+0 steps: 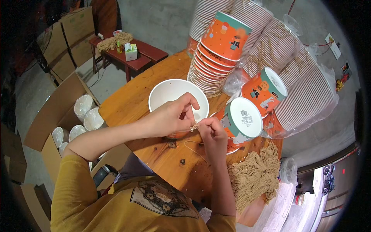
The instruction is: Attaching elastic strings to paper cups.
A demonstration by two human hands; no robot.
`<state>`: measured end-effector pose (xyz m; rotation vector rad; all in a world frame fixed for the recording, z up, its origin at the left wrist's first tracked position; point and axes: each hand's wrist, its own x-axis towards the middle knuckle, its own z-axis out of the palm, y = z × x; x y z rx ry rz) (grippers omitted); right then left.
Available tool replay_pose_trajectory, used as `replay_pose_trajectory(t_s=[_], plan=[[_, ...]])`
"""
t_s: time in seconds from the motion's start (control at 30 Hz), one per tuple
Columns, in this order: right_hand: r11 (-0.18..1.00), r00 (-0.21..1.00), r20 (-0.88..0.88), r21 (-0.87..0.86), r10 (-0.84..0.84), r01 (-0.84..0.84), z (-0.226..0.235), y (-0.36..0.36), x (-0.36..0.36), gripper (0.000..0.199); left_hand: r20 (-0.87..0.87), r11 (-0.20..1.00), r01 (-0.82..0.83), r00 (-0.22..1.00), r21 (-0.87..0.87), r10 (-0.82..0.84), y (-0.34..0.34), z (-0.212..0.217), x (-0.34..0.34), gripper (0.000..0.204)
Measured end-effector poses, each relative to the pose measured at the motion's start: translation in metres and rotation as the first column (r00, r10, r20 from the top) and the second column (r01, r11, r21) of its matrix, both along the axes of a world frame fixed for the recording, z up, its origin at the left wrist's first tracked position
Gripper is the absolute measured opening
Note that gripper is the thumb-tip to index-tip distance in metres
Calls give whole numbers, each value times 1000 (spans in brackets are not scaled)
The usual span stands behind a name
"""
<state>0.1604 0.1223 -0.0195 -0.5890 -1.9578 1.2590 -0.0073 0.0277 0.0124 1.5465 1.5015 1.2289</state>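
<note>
Both my hands meet just in front of a white-lined paper bucket [166, 89] that stands upright on the wooden table [154, 154]. My left hand [172, 116] reaches across its rim, fingers bent and pinched on a thin tan string [193, 127]. My right hand [213, 133] pinches the same string from the other side, its fingers closed. A small knotted or looped bit shows between the fingertips, and a loose length curves down over the tabletop. Part of the bucket's orange outside peeks out below my left wrist.
Stacked orange buckets [224, 38] wound with string stand behind; others lie tipped, showing a white base [246, 118]. Bagged bucket stacks [305, 89] fill the back right. A tan string bundle [255, 174] hangs over the right edge. A carton [54, 112] with buckets and a red bench [145, 54] are left.
</note>
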Motion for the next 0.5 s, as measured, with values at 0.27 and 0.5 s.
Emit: replay_pose_trajectory(t_s=[0.27,0.5], plan=[[994,998,-14,-85,64,-65,3,1,4,5,34,1000,17,999,-15,-16,0,-1,-1,31],[991,999,20,129,35,-37,2,1,1,7,63,998,45,997,-46,-42,3,-5,-3,31]])
